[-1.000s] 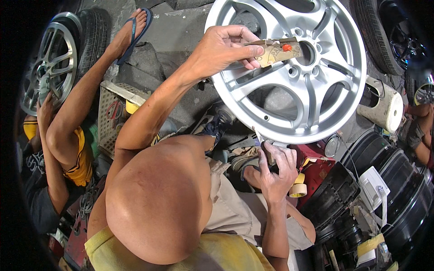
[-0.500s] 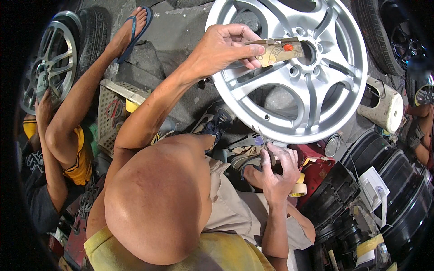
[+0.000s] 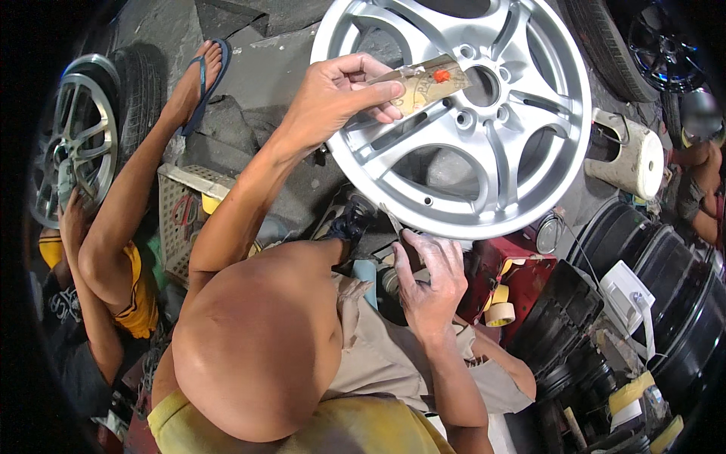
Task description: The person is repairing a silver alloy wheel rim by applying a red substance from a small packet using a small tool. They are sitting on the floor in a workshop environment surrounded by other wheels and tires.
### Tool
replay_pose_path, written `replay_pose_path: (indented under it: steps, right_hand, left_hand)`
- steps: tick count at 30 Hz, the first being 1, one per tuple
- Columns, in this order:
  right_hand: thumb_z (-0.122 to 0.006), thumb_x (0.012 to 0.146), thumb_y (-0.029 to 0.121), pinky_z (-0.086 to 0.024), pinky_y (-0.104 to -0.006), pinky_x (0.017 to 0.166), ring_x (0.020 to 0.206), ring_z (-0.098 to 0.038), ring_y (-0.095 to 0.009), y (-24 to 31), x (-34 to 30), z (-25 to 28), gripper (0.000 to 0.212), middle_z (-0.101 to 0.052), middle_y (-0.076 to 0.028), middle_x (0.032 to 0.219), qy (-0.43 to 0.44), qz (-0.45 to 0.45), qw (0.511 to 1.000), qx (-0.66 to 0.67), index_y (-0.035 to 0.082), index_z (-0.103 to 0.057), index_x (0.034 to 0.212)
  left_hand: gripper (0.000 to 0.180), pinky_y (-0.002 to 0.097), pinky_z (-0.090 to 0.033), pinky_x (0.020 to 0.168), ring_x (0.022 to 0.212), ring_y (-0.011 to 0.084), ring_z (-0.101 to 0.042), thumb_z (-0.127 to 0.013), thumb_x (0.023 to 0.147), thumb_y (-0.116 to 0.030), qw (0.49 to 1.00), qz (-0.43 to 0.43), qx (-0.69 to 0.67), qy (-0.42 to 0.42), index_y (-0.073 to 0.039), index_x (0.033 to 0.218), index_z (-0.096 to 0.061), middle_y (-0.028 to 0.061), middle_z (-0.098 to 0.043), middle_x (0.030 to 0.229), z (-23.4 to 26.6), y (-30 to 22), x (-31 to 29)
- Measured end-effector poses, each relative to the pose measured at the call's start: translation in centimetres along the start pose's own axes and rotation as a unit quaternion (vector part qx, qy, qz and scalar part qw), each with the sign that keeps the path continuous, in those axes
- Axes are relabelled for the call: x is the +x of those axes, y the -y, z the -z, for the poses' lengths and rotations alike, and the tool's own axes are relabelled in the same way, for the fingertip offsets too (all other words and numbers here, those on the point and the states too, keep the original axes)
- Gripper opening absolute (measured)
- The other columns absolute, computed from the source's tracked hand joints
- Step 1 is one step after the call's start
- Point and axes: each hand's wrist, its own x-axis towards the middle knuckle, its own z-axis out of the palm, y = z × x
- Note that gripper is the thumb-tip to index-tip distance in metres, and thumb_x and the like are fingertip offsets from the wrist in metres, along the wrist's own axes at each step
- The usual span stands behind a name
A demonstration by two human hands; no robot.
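My left hand [image 3: 346, 94] pinches a piece of tan, printed-back sandpaper [image 3: 427, 92] between thumb and fingers, over the left part of a silver alloy wheel rim [image 3: 522, 178]. A small dab of orange-red paste [image 3: 442, 76] sits on the paper, with a greyish smear along its upper edge. Close to the rim's lower edge, my right hand [image 3: 432, 276], whitened with dust, grips a thin, dark-ended blade [image 3: 395, 224], perhaps a small scraper. Its tip points up toward the rim; the curled fingers partly hide the rest.
On the left a person's leg in a flip-flop [image 3: 204, 83] stretches beside a crate [image 3: 178, 219] and another wheel [image 3: 83, 144]. To the right are a white stool [image 3: 624, 155], a red box [image 3: 522, 265] with tape rolls [image 3: 499, 314], and black rims [image 3: 673, 303].
The whole scene has shifted left in view. The sandpaper is tilted more toward me, showing more of its face. My right hand has risen slightly toward the rim's lower edge with the blade.
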Motion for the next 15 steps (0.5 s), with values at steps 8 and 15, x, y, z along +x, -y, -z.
replay_pose_path:
  steps: [8, 15]
  right_hand:
    - [-0.080, 0.080, -0.002, -0.052, -0.0397, 0.089, 0.094, -0.068, -0.032, 0.14, 0.52, -0.47, 0.025, -0.074, -0.014, 0.098, -0.015, 0.005, 1.000, 0.014, 0.000, -0.074, 0.104]
    - [-0.080, 0.080, -0.002, -0.052, -0.0401, 0.089, 0.095, -0.068, -0.032, 0.17, 0.64, -0.62, 0.025, -0.074, -0.014, 0.098, -0.006, 0.010, 1.000, 0.009, 0.000, -0.075, 0.104]
  left_hand:
    - [0.019, 0.0222, -0.061, 0.070, 0.078, 0.0137, -0.074, -0.075, 0.095, -0.010, 1.000, -0.005, -0.003, 0.012, 0.004, 0.107, -0.069, 0.0115, -0.073, 0.090, -0.27, -0.26, -0.09]
    - [0.018, 0.0224, -0.061, 0.070, 0.079, 0.0137, -0.074, -0.075, 0.095, -0.009, 1.000, -0.002, -0.009, 0.018, 0.004, 0.107, -0.070, 0.0107, -0.073, 0.090, -0.13, -0.36, -0.24]
